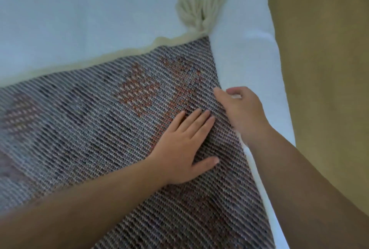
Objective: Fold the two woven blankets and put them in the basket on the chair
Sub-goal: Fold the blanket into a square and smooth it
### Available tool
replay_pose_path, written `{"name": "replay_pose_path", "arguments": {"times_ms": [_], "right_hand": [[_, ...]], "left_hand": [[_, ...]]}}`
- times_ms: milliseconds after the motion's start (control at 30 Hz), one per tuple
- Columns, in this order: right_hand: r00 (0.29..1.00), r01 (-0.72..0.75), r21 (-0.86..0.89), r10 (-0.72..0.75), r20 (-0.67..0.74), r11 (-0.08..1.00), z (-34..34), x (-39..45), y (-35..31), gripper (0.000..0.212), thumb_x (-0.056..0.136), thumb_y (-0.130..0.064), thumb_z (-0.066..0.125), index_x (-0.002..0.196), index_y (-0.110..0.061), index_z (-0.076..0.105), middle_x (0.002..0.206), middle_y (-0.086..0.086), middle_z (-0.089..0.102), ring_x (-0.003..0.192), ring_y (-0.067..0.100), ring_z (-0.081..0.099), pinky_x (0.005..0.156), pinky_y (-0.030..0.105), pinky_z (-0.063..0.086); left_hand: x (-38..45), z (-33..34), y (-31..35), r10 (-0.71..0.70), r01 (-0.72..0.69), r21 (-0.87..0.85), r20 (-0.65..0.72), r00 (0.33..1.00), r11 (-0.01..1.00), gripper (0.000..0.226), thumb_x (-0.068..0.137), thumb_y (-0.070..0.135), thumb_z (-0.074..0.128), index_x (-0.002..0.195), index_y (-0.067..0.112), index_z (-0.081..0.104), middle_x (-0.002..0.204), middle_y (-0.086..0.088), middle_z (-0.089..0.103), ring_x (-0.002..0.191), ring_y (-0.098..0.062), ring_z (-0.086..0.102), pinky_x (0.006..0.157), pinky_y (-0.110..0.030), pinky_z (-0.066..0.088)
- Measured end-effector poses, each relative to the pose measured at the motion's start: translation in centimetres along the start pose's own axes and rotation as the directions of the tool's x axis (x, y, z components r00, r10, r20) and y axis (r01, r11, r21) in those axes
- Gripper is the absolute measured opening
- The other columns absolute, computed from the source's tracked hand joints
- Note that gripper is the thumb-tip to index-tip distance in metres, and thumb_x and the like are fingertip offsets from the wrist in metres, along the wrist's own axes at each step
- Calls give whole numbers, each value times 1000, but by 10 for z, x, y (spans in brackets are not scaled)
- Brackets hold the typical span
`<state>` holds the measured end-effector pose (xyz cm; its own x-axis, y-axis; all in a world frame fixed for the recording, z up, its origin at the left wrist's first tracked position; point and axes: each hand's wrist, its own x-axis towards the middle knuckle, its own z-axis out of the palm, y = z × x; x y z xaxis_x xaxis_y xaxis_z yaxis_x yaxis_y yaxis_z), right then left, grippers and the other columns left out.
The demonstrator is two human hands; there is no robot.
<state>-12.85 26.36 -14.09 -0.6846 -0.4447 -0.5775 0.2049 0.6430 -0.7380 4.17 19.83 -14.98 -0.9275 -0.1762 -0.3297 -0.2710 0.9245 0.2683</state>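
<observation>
There is one view, from the camera on my head. It looks forward and steeply down over my forearms, close to the blanket (99, 129) spread on the white bed (79, 19). My hands (185, 149) sit right of centre. The bed's edge runs down the right side, with tan floor (329, 69) beyond it. The picture is slightly blurred.

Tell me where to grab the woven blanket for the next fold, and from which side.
Probably the tasselled corner of the woven blanket. It lies flat on the white bed, free of both hands, and the tassel gives something to pinch. Come from the bed's right edge, where the right hand already curls its fingers at the blanket's side hem; the left hand presses flat.
</observation>
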Motion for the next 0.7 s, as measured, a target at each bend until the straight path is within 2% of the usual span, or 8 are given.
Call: {"name": "replay_pose_path", "arguments": {"times_ms": [67,167,267,333,400,467,567,700], "right_hand": [[1000,8,-5,-7,30,1000,8,18,-24,64,73,-66,68,118,-21,62,119,-1,64,109,19,61,101,43,48],[997,4,15,-6,76,1000,19,43,-50,74,63,-71,66,114,-17,68,111,-1,71,101,19,67,97,43,52],[985,23,62,-34,171,998,33,62,-71,40,78,-50,74,97,-15,74,92,0,76,85,19,72,87,40,57],[980,18,92,-36,195,996,44,74,-84,30,82,-39,76,97,-14,74,92,2,75,83,20,72,84,37,58],[985,157,-2,-156,72,988,49,85,-97,17,88,-32,68,90,-15,71,90,3,73,83,21,68,82,37,57],[926,326,-231,-359,-118,917,38,93,-105,23,93,-30,57,84,-10,65,88,7,68,83,25,62,77,37,51],[843,343,-348,-449,-296,873,8,106,-102,23,94,-31,54,84,-11,58,89,11,62,85,29,57,70,34,38],[954,232,-359,-284,-98,904,11,111,-86,38,90,-52,60,104,-16,59,100,1,61,93,23,57,78,32,41]], "left_hand": [[5,1,0,-8,7,9,38,999,1000,87,94,76,11,153,20,-24,161,5,-28,146,-12,-34,119,-39,-22],[10,4,-2,24,-23,-18,52,998,1000,86,97,74,14,150,21,-29,158,6,-34,143,-10,-39,118,-40,-23],[15,9,-6,62,-59,-62,49,997,996,86,99,71,17,155,19,-22,162,4,-28,145,-11,-36,118,-40,-21],[17,9,-9,77,-77,-56,5,997,995,86,100,68,22,159,16,-12,165,1,-20,149,-13,-29,119,-40,-16],[14,7,-16,68,-68,-10,-78,995,998,85,101,66,25,160,13,-5,167,-3,-12,152,-17,-20,121,-40,-10],[11,0,-30,-11,16,29,-177,984,999,85,100,67,26,160,12,0,168,-6,-6,154,-21,-12,123,-42,-7],[19,-18,-58,-167,167,-13,-177,970,986,89,97,74,22,160,18,-8,167,-6,-14,152,-20,-20,122,-41,-14],[47,-20,-72,-131,131,0,-19,991,991,92,92,80,18,157,26,-20,163,-3,-28,147,-18,-34,119,-43,-23]]}}
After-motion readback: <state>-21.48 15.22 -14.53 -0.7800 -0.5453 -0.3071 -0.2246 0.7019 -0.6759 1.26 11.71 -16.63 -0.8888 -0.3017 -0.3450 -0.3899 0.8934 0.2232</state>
